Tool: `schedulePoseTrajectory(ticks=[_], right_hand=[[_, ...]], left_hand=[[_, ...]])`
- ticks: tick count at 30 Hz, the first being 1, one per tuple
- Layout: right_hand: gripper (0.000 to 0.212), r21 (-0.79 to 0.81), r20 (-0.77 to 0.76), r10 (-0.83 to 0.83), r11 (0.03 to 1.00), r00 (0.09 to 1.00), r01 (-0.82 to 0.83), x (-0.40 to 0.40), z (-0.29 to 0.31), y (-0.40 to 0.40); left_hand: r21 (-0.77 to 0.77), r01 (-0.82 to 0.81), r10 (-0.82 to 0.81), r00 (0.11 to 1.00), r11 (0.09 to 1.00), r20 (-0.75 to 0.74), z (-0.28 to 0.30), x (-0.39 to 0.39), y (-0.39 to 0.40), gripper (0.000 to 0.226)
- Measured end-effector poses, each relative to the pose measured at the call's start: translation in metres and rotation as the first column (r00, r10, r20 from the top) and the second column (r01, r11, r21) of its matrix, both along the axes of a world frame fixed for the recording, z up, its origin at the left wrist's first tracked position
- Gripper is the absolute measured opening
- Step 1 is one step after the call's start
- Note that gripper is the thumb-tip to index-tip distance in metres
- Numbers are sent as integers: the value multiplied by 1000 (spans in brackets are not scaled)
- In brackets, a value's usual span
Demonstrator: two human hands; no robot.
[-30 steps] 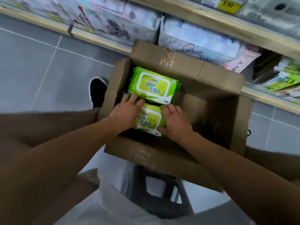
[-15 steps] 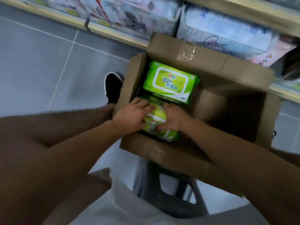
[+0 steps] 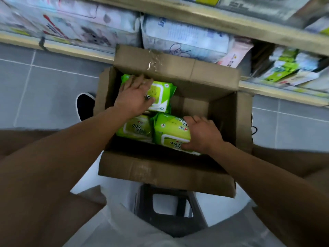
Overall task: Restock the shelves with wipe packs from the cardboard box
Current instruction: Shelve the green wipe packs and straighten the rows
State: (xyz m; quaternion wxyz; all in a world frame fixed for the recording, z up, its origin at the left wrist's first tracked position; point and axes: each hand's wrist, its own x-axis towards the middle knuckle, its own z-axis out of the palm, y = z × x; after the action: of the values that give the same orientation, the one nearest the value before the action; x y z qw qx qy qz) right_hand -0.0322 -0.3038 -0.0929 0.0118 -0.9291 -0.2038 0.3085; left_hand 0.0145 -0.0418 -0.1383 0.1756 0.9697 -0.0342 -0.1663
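Observation:
An open cardboard box stands in front of me with green wipe packs inside. My left hand lies flat on the far pack, fingers spread over its top. My right hand grips the near right pack, which is tilted up against the pack beside it. A third pack lies at the near left of the box, untouched. The right half of the box shows bare cardboard.
Wooden shelves run behind the box, the lowest holding large white tissue bundles and, at right, green and white packs. A dark stool sits under me. A black shoe rests on grey floor tiles left of the box.
My left hand left the near pack and reached onto the far pack. My right hand pulled a near pack to the right and tilted it, uncovering another pack at the left.

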Motion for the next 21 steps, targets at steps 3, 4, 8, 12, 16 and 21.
schedulePoseTrajectory(ticks=[3,4,8,12,16,21], right_hand=[[97,-44,59,-28,999,998,30,-2,1,-21],[97,-52,85,-34,998,996,38,-3,0,-27],[95,-76,165,-69,994,984,82,-5,-4,-45],[94,-35,205,-172,982,963,183,-7,-9,-47],[91,10,237,-259,964,936,264,-8,-12,-46],[92,79,257,-372,928,892,364,-7,-8,-47]], left_hand=[[74,-50,55,996,996,-68,2,8,-12,82],[136,-44,54,996,990,-65,6,9,-15,88],[351,88,-57,994,932,-97,21,9,-26,96],[268,142,-115,987,953,-115,12,-8,-40,92],[319,194,-142,973,928,-180,9,-8,-36,110],[356,229,-169,967,906,-191,16,-9,-43,106]])
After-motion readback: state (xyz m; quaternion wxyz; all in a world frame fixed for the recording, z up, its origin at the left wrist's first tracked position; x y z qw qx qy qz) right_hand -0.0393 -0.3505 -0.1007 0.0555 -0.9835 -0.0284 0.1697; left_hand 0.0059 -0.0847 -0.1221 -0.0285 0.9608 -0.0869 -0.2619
